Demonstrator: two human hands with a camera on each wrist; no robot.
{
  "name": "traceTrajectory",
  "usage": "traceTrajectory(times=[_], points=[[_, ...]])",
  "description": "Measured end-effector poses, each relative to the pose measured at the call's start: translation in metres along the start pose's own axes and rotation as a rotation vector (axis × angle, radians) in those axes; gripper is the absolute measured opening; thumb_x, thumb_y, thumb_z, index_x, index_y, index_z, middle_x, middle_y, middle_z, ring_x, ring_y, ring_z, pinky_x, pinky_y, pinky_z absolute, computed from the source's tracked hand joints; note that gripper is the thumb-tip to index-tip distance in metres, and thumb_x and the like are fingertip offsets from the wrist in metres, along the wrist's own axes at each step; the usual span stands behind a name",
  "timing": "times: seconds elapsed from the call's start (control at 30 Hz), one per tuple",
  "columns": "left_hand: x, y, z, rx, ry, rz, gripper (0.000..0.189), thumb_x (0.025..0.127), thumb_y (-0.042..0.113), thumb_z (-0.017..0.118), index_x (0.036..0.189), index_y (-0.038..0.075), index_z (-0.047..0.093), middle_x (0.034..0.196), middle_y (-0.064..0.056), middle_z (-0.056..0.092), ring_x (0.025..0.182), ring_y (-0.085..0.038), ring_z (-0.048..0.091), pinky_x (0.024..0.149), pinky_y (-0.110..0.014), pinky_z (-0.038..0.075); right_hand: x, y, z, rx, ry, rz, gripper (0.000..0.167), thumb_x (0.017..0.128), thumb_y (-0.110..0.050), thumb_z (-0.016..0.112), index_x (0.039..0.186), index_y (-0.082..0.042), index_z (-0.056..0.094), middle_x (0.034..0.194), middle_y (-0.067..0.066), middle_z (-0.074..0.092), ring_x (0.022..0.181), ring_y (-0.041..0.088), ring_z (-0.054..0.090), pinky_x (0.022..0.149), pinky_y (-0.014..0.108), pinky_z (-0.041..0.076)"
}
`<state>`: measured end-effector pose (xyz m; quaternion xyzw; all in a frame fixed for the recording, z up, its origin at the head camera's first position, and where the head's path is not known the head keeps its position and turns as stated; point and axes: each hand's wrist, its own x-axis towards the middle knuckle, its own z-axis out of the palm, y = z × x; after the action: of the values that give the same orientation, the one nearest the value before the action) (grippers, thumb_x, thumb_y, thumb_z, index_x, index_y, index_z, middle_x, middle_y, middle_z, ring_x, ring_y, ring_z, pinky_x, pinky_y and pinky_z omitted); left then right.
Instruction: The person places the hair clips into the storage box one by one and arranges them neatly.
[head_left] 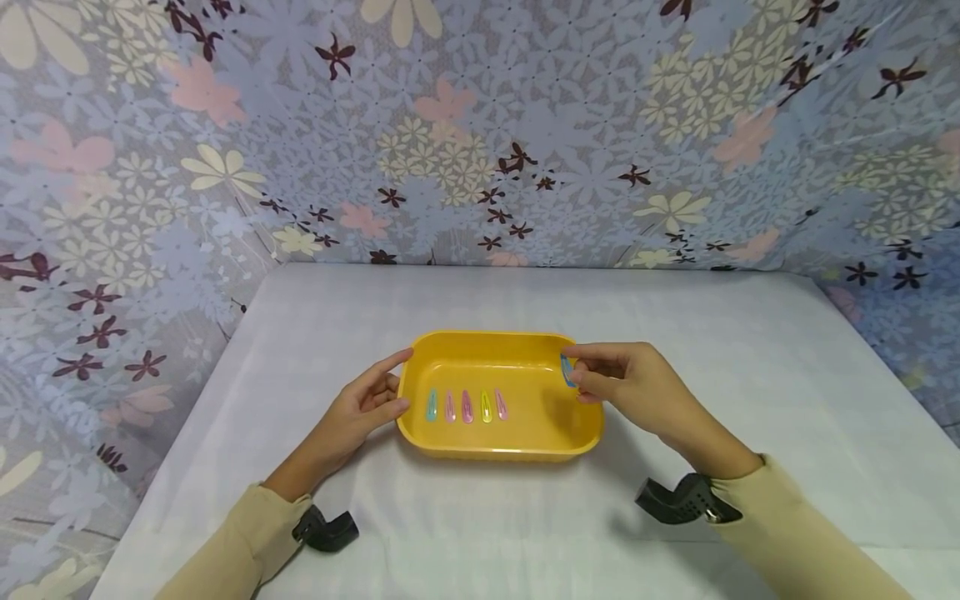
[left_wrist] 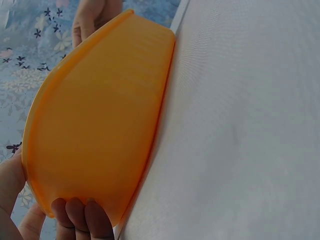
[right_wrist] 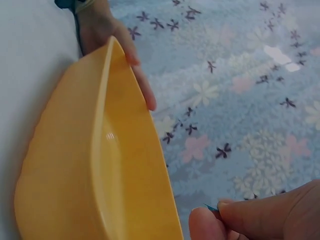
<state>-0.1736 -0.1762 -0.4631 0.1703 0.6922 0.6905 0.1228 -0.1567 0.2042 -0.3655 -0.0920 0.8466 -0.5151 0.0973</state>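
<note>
A yellow plastic tray [head_left: 540,433] with rounded corners sits on the table. My left hand [head_left: 365,400] holds its left end, thumb and forefinger at the rim; in the left wrist view, fingertips [left_wrist: 76,212] press the outer wall. Over the tray's right end, my right hand [head_left: 630,379] pinches a blue snap hair clip [head_left: 567,371] between thumb and fingers. Only a sliver of the blue clip [right_wrist: 211,206] shows in the right wrist view. A row of upright hair clips lies inside at the left: teal [head_left: 432,406], pink [head_left: 450,407], darker pink [head_left: 467,407], yellow [head_left: 486,407] and pink [head_left: 501,405].
A white cloth [head_left: 480,525] covers the table under the tray. Behind it and at both sides hangs a floral-patterned sheet [head_left: 450,167]. Black wrist cameras [head_left: 326,529] are strapped over beige sleeves [head_left: 243,542].
</note>
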Motion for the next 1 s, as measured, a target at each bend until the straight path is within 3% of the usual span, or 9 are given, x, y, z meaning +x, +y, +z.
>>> traceTrajectory(times=[0.13,0.3,0.4,0.57,0.77,1.0], points=[[0.001,0.001,0.000,-0.007,-0.004,0.002,0.068,0.097,0.008,0.070,0.158,0.016,0.040,0.121,-0.025,0.054,0.097,-0.022,0.060,0.084,-0.024,0.057,0.009,-0.003,0.011,-0.015,-0.004,-0.005,0.038,0.097,-0.012,0.072,0.132,0.002,0.066,0.117,0.016,0.070,0.090,0.033,0.072,0.078,0.033,0.061],[0.001,0.001,0.000,-0.009,-0.006,0.004,0.069,0.097,0.008,0.070,0.158,0.015,0.040,0.120,-0.025,0.054,0.096,-0.021,0.061,0.084,-0.024,0.057,0.018,-0.004,0.024,-0.017,-0.025,-0.018,0.037,0.096,-0.009,0.072,0.129,0.005,0.067,0.106,0.014,0.071,0.089,0.031,0.072,0.079,0.041,0.062],[0.001,0.001,0.000,-0.008,-0.003,0.001,0.068,0.097,0.008,0.070,0.158,0.015,0.040,0.120,-0.025,0.054,0.096,-0.021,0.060,0.084,-0.024,0.057,0.023,-0.002,0.033,-0.038,-0.032,-0.028,0.036,0.094,-0.007,0.073,0.128,0.006,0.067,0.099,0.013,0.070,0.086,0.026,0.072,0.077,0.040,0.062],[0.001,0.002,0.000,-0.010,-0.001,-0.002,0.068,0.097,0.007,0.069,0.158,0.015,0.040,0.120,-0.025,0.054,0.096,-0.020,0.060,0.084,-0.023,0.057,0.030,0.001,0.048,-0.140,-0.032,-0.037,0.032,0.093,-0.007,0.074,0.124,0.004,0.071,0.091,0.006,0.071,0.074,0.018,0.070,0.069,0.032,0.061],[0.001,0.002,0.000,-0.012,-0.002,-0.001,0.068,0.098,0.005,0.068,0.158,0.015,0.040,0.120,-0.025,0.054,0.096,-0.021,0.060,0.084,-0.024,0.057,0.036,0.008,0.060,-0.281,-0.059,-0.103,0.028,0.094,-0.007,0.072,0.119,0.003,0.073,0.079,-0.001,0.067,0.065,0.013,0.063,0.061,0.027,0.052],[0.001,0.001,0.000,-0.020,-0.003,0.003,0.068,0.097,0.008,0.070,0.158,0.015,0.040,0.120,-0.024,0.054,0.095,-0.020,0.060,0.083,-0.023,0.057,0.041,0.012,0.068,-0.413,-0.062,-0.127,0.026,0.092,-0.006,0.072,0.117,0.000,0.075,0.078,-0.004,0.066,0.063,0.010,0.057,0.060,0.024,0.047]])
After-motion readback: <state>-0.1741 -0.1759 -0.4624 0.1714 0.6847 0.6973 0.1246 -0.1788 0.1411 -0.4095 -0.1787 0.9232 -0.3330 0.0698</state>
